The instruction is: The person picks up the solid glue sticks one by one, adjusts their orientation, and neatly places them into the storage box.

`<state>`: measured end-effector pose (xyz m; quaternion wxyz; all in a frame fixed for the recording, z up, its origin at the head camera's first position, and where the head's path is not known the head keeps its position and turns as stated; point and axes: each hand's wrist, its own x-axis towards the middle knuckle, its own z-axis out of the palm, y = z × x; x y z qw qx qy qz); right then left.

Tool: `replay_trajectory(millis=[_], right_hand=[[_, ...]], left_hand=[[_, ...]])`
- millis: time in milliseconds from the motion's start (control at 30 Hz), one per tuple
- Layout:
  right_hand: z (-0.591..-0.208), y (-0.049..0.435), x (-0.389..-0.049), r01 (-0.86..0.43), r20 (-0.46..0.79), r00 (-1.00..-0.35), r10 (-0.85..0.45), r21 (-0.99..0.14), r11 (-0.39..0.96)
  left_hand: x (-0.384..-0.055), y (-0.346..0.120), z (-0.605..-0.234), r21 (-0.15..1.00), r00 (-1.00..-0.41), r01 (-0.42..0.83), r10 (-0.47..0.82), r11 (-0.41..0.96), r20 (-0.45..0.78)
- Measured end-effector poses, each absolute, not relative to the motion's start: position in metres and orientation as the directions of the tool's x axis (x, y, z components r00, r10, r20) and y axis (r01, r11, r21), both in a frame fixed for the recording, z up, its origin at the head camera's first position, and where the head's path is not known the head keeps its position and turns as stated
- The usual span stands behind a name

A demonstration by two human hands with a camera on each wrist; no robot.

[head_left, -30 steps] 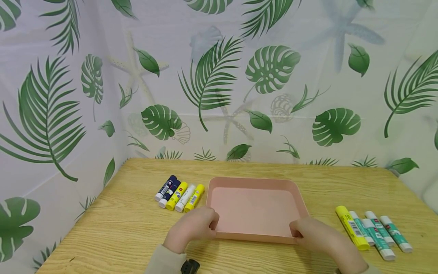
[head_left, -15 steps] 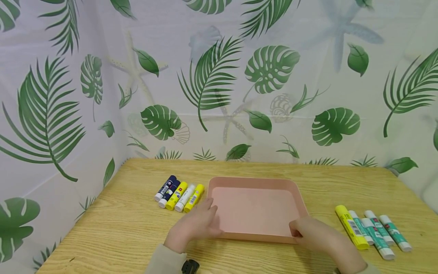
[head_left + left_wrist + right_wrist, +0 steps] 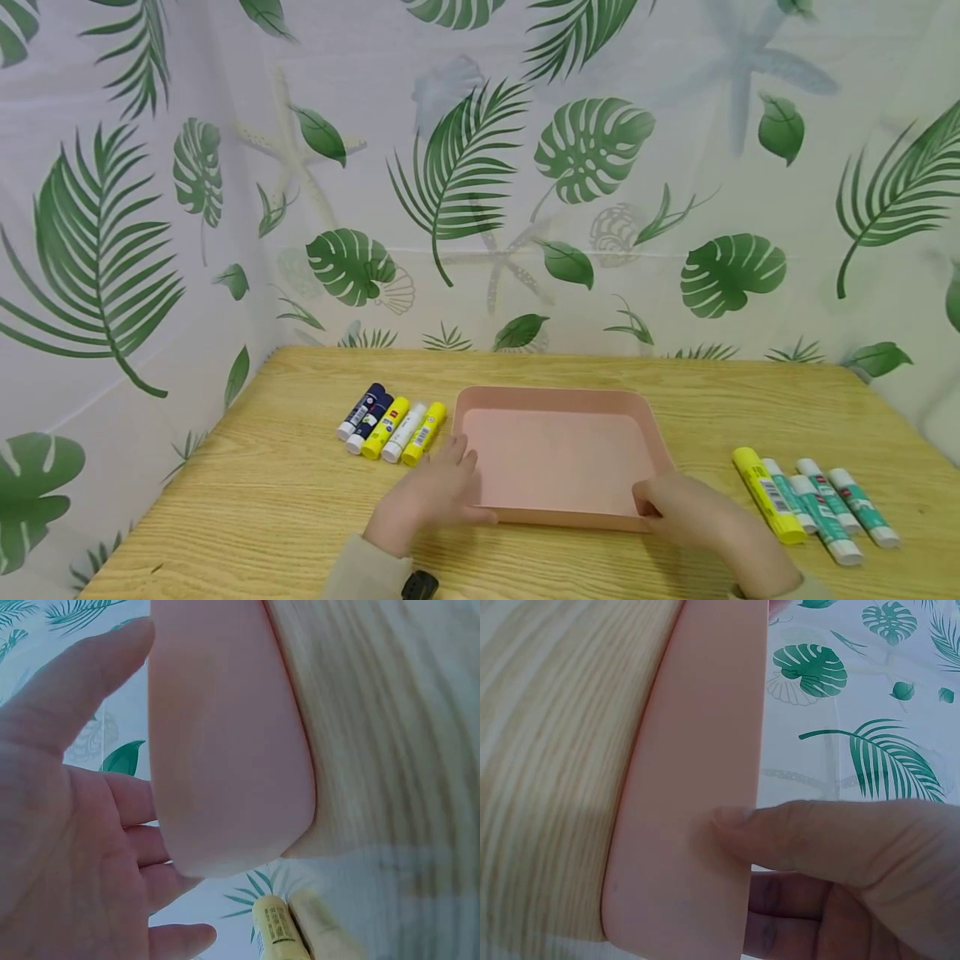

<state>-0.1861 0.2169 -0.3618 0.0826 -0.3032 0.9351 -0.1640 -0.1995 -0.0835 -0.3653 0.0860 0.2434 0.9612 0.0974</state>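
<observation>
A shallow pink tray (image 3: 555,458) lies on the wooden table. At its front left corner my left hand (image 3: 433,493) is spread, fingers extended over the corner and thumb along the front rim. The left wrist view has this hand (image 3: 67,825) with its thumb tip right at the rim of the tray wall (image 3: 225,742). My right hand (image 3: 693,508) holds the tray near the front right corner. In the right wrist view, the thumb of that hand (image 3: 847,855) presses on the outside of the wall (image 3: 690,772), with curled fingers behind it.
Left of the tray lies a row of glue sticks (image 3: 390,427), navy, yellow and white, close to my left fingers. On the right lie one large yellow glue stick (image 3: 768,495) and several green-and-white glue sticks (image 3: 828,518). A leaf-print cloth (image 3: 480,208) hangs behind the table (image 3: 300,492).
My left hand has uncurled from the tray's front left corner, its fingers and thumb spreading out. My right hand keeps its hold, and the tray stays in place.
</observation>
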Motion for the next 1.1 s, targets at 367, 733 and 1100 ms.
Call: replay_trajectory(millis=[367,733,1100], right_hand=[[-0.361,0.215,-0.187,-0.508,-0.075,-0.816,-0.573,-0.381,0.773],[-0.358,0.217,-0.186,-0.482,-0.089,-0.831,-0.548,-0.376,0.792],[-0.359,0.216,-0.185,-0.474,-0.109,-0.832,-0.544,-0.369,0.800]], left_hand=[[-0.191,-0.079,-0.374,0.253,-0.869,0.439,0.479,0.862,-0.126],[-0.193,-0.072,-0.377,0.279,-0.871,0.425,0.473,0.861,-0.133],[-0.192,-0.075,-0.380,0.194,-0.820,0.536,0.561,0.822,-0.110]])
